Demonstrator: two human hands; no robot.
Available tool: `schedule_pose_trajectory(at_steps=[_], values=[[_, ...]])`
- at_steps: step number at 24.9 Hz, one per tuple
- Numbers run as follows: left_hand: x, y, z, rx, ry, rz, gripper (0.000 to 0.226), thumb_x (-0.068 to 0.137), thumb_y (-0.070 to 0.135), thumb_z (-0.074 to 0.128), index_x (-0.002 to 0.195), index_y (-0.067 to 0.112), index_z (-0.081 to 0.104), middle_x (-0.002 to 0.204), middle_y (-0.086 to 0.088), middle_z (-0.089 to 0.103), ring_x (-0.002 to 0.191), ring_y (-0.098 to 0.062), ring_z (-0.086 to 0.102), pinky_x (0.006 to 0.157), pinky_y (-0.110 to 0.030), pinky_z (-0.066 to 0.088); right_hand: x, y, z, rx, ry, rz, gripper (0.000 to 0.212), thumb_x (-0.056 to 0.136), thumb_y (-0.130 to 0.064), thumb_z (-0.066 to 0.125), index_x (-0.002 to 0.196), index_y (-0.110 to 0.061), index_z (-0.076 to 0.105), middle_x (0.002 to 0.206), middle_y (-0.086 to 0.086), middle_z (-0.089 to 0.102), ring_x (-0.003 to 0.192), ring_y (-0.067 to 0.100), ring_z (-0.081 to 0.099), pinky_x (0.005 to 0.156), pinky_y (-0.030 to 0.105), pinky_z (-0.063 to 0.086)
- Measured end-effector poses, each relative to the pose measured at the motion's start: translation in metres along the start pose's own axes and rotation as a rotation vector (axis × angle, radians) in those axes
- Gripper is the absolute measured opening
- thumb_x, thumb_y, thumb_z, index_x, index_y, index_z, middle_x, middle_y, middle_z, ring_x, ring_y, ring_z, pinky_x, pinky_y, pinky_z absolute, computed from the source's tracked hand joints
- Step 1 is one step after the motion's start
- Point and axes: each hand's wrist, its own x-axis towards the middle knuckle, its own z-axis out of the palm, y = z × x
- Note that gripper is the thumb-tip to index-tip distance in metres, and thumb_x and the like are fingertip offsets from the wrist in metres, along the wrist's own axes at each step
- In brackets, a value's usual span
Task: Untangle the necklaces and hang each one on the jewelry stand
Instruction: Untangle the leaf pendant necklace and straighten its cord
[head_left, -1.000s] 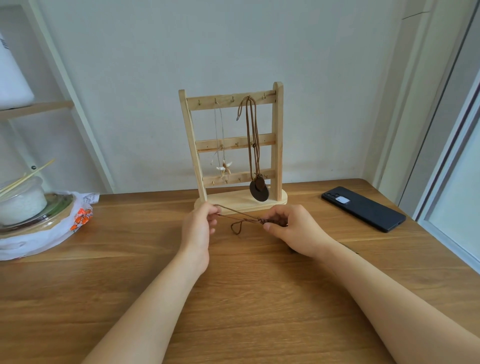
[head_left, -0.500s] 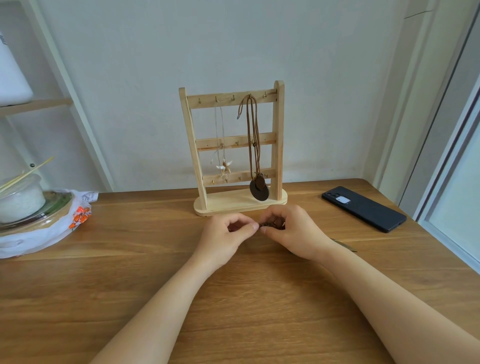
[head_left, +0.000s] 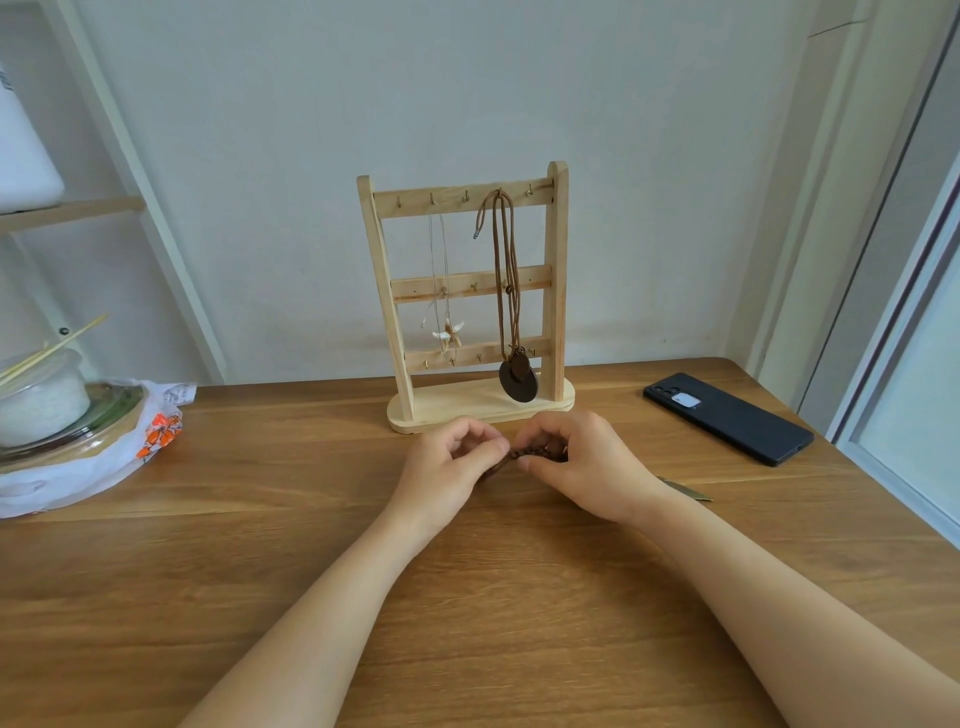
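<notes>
A wooden jewelry stand (head_left: 558, 270) with three hooked rails stands at the back of the table. On its top rail hang a thin pale necklace with a small shell pendant (head_left: 450, 335) and a brown cord necklace with a dark round pendant (head_left: 517, 382). Just in front of the stand's base, my left hand (head_left: 451, 470) and my right hand (head_left: 584, 467) meet, both pinching a bunched brown cord necklace (head_left: 522, 453). Most of that cord is hidden inside my curled fingers.
A dark phone (head_left: 727, 417) lies at the right of the wooden table (head_left: 260, 571). A thin metallic piece (head_left: 685, 491) pokes out behind my right wrist. At the left sit a white plastic bag (head_left: 78, 467), a glass lid and a white bowl with chopsticks (head_left: 41, 395).
A second ago the cord was stretched between my separated hands. My left hand has moved right to meet my right hand, and the cord is now gathered between them.
</notes>
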Motion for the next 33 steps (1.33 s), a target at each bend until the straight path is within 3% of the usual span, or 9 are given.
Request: schedule_pose_trajectory(at_steps=[3,8,13,16,19,22,25,29,33], values=[[0.001,-0.007,0.000,0.123,-0.019,0.033,0.008,0.088,0.027,0.073,0.081,0.031,0.076,0.082,0.010,0.073,0.080,-0.008,0.064,0.077,-0.030,0.051,0.000,0.001,0.000,0.006,0.013,0.018,0.015,0.090,-0.018,0.074,0.101,-0.028,0.072,0.090,-0.015,0.068,0.083,-0.007,0.060,0.073,0.009,0.045],[0.000,-0.007,-0.003,0.257,-0.042,0.049,0.007,0.084,0.028,0.076,0.079,0.032,0.076,0.074,0.021,0.070,0.074,0.001,0.061,0.070,-0.023,0.046,0.000,0.000,0.000,0.005,0.009,0.022,0.013,0.090,-0.019,0.074,0.099,-0.028,0.072,0.090,-0.013,0.069,0.087,-0.003,0.061,0.075,0.011,0.047],[-0.001,0.002,-0.001,0.001,0.123,-0.007,0.009,0.089,0.017,0.070,0.085,0.023,0.075,0.082,0.006,0.072,0.077,-0.006,0.064,0.070,-0.020,0.051,0.000,0.000,0.001,-0.009,-0.025,0.031,0.017,0.091,-0.019,0.073,0.097,-0.034,0.069,0.090,-0.015,0.067,0.082,-0.009,0.057,0.071,0.009,0.044],[-0.004,0.005,0.002,0.048,0.014,-0.043,0.013,0.093,0.014,0.058,0.084,0.018,0.067,0.074,0.006,0.061,0.066,-0.003,0.052,0.065,-0.021,0.043,-0.001,0.000,0.002,-0.020,-0.036,0.038,0.015,0.091,-0.018,0.072,0.099,-0.031,0.069,0.089,-0.015,0.066,0.081,-0.011,0.056,0.070,0.009,0.043],[-0.004,0.009,0.002,0.048,-0.080,-0.088,0.020,0.087,0.017,0.053,0.069,0.021,0.060,0.073,0.006,0.055,0.073,-0.008,0.050,0.068,-0.026,0.037,0.000,0.003,0.001,-0.021,-0.024,0.053,0.014,0.092,-0.019,0.071,0.101,-0.030,0.070,0.091,-0.014,0.066,0.082,-0.009,0.056,0.070,0.011,0.042],[-0.001,0.013,-0.007,-0.453,0.141,-0.167,0.011,0.061,0.018,0.048,0.064,0.020,0.058,0.086,0.001,0.067,0.088,-0.015,0.056,0.077,-0.034,0.036,0.002,0.007,0.000,-0.019,-0.009,0.097,0.015,0.093,-0.018,0.070,0.102,-0.031,0.069,0.092,-0.012,0.066,0.080,-0.003,0.057,0.071,0.011,0.040],[0.003,0.012,-0.026,-0.905,0.458,-0.210,0.009,0.065,0.010,0.043,0.068,0.017,0.047,0.080,0.000,0.065,0.080,-0.016,0.054,0.074,-0.033,0.035,0.003,0.007,0.000,0.021,-0.028,0.142,0.017,0.095,-0.018,0.068,0.108,-0.030,0.068,0.096,-0.010,0.067,0.082,0.001,0.060,0.078,0.019,0.047],[0.006,0.008,-0.024,-0.648,0.539,-0.298,0.011,0.089,0.013,0.050,0.087,0.017,0.060,0.090,0.004,0.063,0.087,-0.013,0.055,0.082,-0.032,0.040,0.002,0.004,0.000,0.028,-0.044,0.162,0.016,0.096,-0.019,0.067,0.108,-0.030,0.066,0.096,-0.008,0.069,0.082,0.002,0.062,0.082,0.024,0.050],[0.004,0.006,-0.021,-0.291,0.481,-0.099,0.010,0.092,0.013,0.062,0.100,0.015,0.068,0.101,0.004,0.066,0.095,-0.009,0.059,0.076,-0.021,0.041,0.002,0.005,-0.002,0.011,-0.035,0.161,0.017,0.095,-0.022,0.069,0.109,-0.032,0.067,0.095,-0.013,0.068,0.085,-0.001,0.060,0.079,0.016,0.043]])
